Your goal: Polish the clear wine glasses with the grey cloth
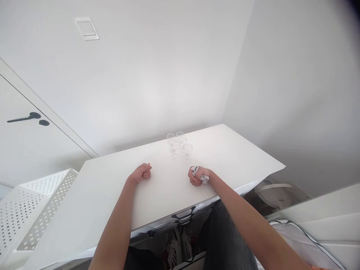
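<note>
Since right hand (198, 177) balls grey cloth (205, 179), bulk hidden; clear glasses (180, 144) faint.

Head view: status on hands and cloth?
Left hand fisted on white table. Right hand shut on crumpled cloth. Clear glasses clustered just beyond, untouched.

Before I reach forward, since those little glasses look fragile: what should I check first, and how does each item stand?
1. Cloth gripped: bunched inside the right hand, ok.
2. Left hand free: a closed fist on the table, nothing seen in it, ok.
3. Glasses upright: all four stand on their stems, ok.
4. Glasses apart from each other: tightly clustered, cannot tell.
5. Glasses away from the near edge: they stand toward the wall, beyond both hands, ok.
6. Glasses clean and dry: cannot tell.
</note>
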A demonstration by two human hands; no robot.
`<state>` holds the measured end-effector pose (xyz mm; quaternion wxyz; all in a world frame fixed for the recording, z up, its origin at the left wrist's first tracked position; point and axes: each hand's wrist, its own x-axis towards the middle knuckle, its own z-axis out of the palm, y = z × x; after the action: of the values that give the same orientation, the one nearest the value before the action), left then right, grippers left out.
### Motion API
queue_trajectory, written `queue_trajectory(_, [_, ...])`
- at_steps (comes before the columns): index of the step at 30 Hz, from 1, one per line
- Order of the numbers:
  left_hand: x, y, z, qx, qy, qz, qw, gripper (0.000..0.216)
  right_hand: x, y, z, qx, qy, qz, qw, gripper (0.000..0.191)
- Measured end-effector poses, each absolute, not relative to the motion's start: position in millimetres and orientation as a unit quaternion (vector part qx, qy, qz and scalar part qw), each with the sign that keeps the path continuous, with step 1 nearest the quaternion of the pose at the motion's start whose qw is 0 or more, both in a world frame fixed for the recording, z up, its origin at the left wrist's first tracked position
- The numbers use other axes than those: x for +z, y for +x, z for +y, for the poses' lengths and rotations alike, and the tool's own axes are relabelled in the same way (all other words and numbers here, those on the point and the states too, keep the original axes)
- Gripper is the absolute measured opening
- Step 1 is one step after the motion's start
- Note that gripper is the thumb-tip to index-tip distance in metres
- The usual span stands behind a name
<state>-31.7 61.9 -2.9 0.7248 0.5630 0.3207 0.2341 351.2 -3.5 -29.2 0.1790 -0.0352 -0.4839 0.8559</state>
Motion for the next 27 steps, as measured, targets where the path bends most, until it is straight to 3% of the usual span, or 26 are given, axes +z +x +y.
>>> queue_trajectory(9, [0,-30,61,0.256,0.581,0.353,0.687,0.07,-28,350,-4,0.855,-0.033,-0.483,0.183,0.009])
queue_trajectory(11, [2,-21,58,0.313,0.617,0.4,0.601,0.064,-26,350,-5,0.856,-0.036,-0.481,0.187,0.01])
queue_trajectory(14, [5,3,51,0.395,0.676,0.484,0.392,0.045,-25,349,-5,0.857,-0.036,-0.479,0.186,0.01])
queue_trajectory(18, [4,39,45,0.256,0.836,0.444,0.197,0.018,-26,349,-3,0.853,-0.044,-0.489,0.178,0.007])
queue_trajectory(21, [3,55,52,0.199,0.875,0.422,0.131,0.031,-30,351,-1,0.852,-0.049,-0.49,0.178,0.006])
queue_trajectory(27, [6,60,78,0.127,0.901,0.381,0.163,0.05,-33,350,-1,0.858,-0.042,-0.478,0.183,0.007])
